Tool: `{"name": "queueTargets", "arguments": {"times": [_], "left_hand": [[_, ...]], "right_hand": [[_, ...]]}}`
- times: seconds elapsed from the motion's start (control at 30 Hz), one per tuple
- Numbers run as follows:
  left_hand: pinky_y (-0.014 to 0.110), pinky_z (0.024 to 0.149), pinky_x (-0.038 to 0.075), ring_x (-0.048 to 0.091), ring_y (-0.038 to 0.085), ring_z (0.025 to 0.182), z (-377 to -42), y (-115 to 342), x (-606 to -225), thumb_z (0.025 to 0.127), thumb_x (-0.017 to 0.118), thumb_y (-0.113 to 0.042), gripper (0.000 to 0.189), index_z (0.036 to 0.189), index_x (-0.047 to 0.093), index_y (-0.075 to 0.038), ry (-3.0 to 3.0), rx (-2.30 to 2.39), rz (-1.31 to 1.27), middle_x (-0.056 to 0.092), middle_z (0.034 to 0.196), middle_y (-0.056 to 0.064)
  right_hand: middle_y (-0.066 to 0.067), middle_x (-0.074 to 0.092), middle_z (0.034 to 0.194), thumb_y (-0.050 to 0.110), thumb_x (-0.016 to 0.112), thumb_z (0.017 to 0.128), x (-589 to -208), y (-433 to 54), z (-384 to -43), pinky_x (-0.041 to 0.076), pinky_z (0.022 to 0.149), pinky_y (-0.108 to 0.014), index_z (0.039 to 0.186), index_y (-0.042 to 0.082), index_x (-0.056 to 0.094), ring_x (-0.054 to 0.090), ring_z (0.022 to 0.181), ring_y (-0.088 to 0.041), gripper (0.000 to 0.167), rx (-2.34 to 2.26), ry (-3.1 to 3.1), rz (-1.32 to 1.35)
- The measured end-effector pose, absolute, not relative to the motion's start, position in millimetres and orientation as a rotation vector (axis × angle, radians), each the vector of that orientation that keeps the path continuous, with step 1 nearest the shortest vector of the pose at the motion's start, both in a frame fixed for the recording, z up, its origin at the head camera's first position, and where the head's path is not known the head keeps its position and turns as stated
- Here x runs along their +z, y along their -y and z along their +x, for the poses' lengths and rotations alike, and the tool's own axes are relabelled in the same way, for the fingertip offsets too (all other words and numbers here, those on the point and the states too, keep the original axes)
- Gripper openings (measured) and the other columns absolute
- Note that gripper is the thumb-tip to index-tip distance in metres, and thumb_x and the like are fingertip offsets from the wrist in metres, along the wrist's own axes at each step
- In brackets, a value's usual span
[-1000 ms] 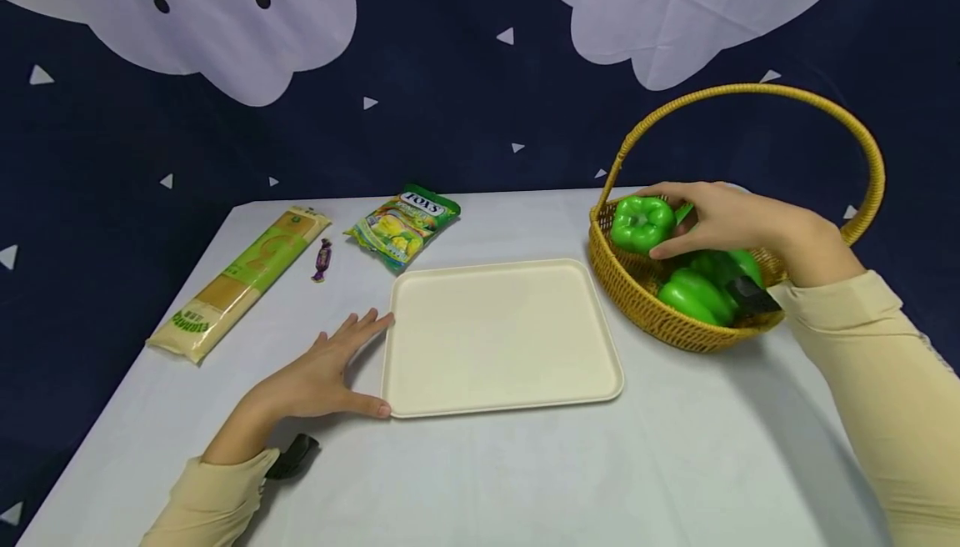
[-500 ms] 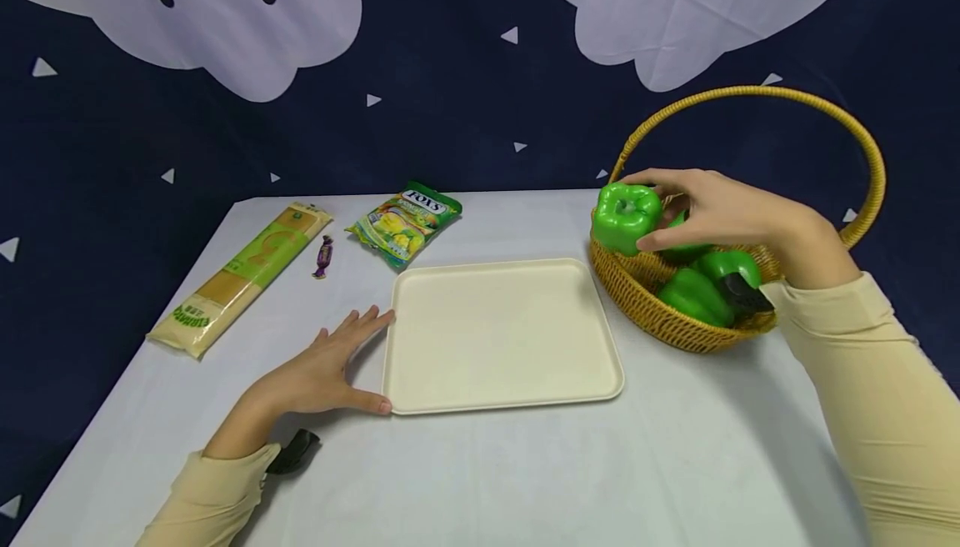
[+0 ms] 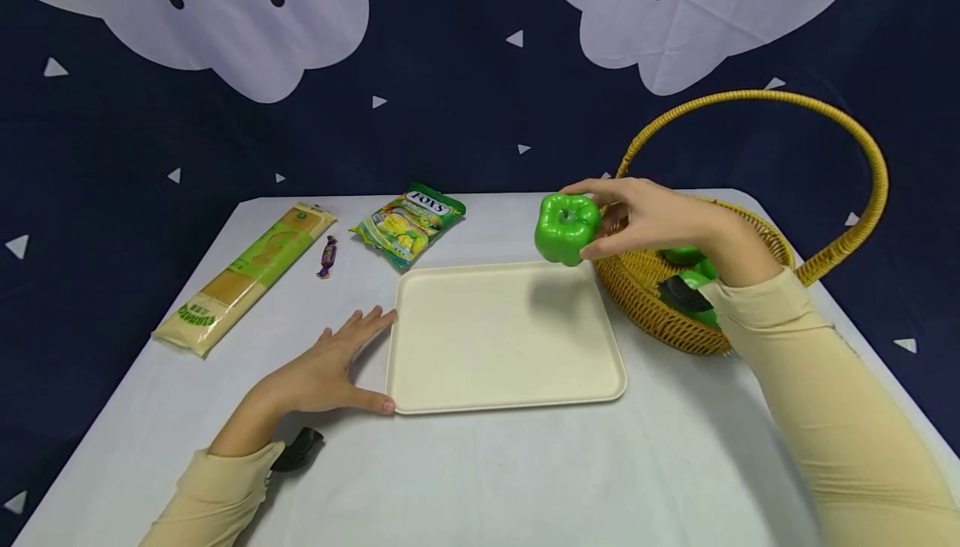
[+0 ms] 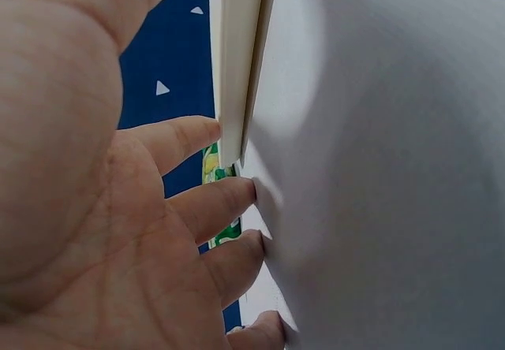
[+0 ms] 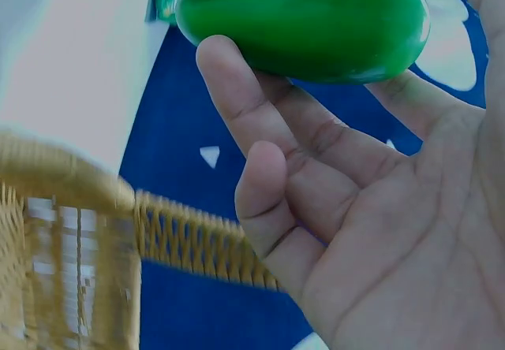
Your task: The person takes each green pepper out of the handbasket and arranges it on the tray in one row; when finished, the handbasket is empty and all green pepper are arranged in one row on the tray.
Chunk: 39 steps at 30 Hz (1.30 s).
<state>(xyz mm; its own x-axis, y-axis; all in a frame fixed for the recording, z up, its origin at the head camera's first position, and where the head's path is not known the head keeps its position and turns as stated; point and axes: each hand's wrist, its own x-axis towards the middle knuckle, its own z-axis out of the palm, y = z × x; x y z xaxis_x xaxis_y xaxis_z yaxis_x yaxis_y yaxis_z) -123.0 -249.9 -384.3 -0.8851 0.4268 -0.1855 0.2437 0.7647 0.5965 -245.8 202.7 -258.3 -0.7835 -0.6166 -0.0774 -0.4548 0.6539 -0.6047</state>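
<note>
A glossy green bell pepper (image 3: 567,228) hangs in the air over the tray's back right corner, its stem end toward the head camera. My right hand (image 3: 648,218) grips it between thumb and fingers; in the right wrist view the pepper (image 5: 304,23) sits at the fingertips, the palm (image 5: 394,247) bare. At the left edge of the cream tray (image 3: 506,338) my left hand (image 3: 318,372) is spread, thumb and fingertips at the rim. The left wrist view shows these straight fingers (image 4: 209,208) beside the tray's side wall (image 4: 239,58).
A wicker basket (image 3: 652,326) with a tall handle stands at the right, more green peppers (image 3: 701,280) inside, partly hidden by the right arm. Behind the tray lies a FOX'S candy bag (image 3: 411,224). Farther left are a purple wrapped candy (image 3: 327,257) and a long noodle packet (image 3: 247,276).
My right hand has lifted the green bell pepper out of the basket and carried it left, over the tray's back right corner. The left hand has stayed at the tray's edge.
</note>
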Motion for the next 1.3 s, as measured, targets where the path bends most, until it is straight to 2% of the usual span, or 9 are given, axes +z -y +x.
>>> {"name": "queueTargets", "arguments": {"times": [0.17, 0.3, 0.43, 0.8, 1.0, 1.3], "left_hand": [[0.087, 0.121, 0.003, 0.007, 0.058, 0.164, -123.3, 249.9, -385.1, 0.071, 0.098, -0.053, 0.129, 0.172, 0.028, -0.016, -2.660, 0.827, 0.521, 0.020, 0.177, 0.027], [0.087, 0.121, 0.004, 0.008, 0.058, 0.163, -123.1, 249.7, -385.1, 0.071, 0.098, -0.054, 0.129, 0.171, 0.028, -0.015, -2.666, 0.816, 0.522, 0.021, 0.177, 0.027], [0.087, 0.120, 0.005, 0.008, 0.058, 0.163, -123.4, 250.1, -385.7, 0.070, 0.098, -0.054, 0.129, 0.171, 0.028, -0.015, -2.669, 0.818, 0.523, 0.021, 0.177, 0.027], [0.088, 0.120, 0.007, 0.012, 0.057, 0.163, -123.8, 251.0, -386.5, 0.070, 0.098, -0.056, 0.128, 0.171, 0.030, -0.015, -2.693, 0.795, 0.543, 0.024, 0.176, 0.027], [0.088, 0.119, 0.007, 0.012, 0.058, 0.163, -123.3, 251.6, -386.7, 0.070, 0.097, -0.056, 0.128, 0.171, 0.030, -0.015, -2.695, 0.796, 0.541, 0.024, 0.176, 0.027], [0.087, 0.121, 0.007, 0.012, 0.056, 0.164, -123.7, 251.2, -387.1, 0.071, 0.097, -0.057, 0.127, 0.171, 0.029, -0.015, -2.689, 0.787, 0.535, 0.022, 0.177, 0.026]], "right_hand": [[-0.012, 0.071, 0.132, 0.025, 0.088, 0.089, -267.4, -179.4, -254.0, 0.061, 0.087, -0.034, 0.160, 0.019, 0.050, 0.076, 0.106, -0.023, 0.081, -0.884, -2.498, -0.918], [-0.012, 0.070, 0.133, 0.024, 0.087, 0.089, -275.4, -161.3, -259.9, 0.062, 0.095, -0.042, 0.161, 0.015, 0.048, 0.076, 0.106, -0.023, 0.083, -0.893, -2.431, -0.981], [-0.014, 0.068, 0.134, 0.021, 0.087, 0.088, -282.6, -143.5, -263.5, 0.061, 0.100, -0.045, 0.161, 0.012, 0.047, 0.076, 0.105, -0.023, 0.084, -0.910, -2.369, -1.034], [-0.013, 0.069, 0.130, 0.017, 0.088, 0.086, -301.3, -104.2, -275.0, 0.062, 0.096, -0.037, 0.159, 0.014, 0.051, 0.077, 0.102, -0.023, 0.082, -0.935, -2.300, -1.076], [-0.014, 0.065, 0.135, 0.017, 0.088, 0.086, -310.4, -90.0, -279.1, 0.063, 0.094, -0.036, 0.161, 0.016, 0.049, 0.078, 0.103, -0.027, 0.085, -0.953, -2.256, -1.058], [-0.016, 0.062, 0.139, 0.020, 0.089, 0.087, -324.8, -74.7, -286.6, 0.060, 0.103, -0.039, 0.164, 0.018, 0.046, 0.078, 0.112, -0.029, 0.088, -0.946, -2.191, -1.004]]}}
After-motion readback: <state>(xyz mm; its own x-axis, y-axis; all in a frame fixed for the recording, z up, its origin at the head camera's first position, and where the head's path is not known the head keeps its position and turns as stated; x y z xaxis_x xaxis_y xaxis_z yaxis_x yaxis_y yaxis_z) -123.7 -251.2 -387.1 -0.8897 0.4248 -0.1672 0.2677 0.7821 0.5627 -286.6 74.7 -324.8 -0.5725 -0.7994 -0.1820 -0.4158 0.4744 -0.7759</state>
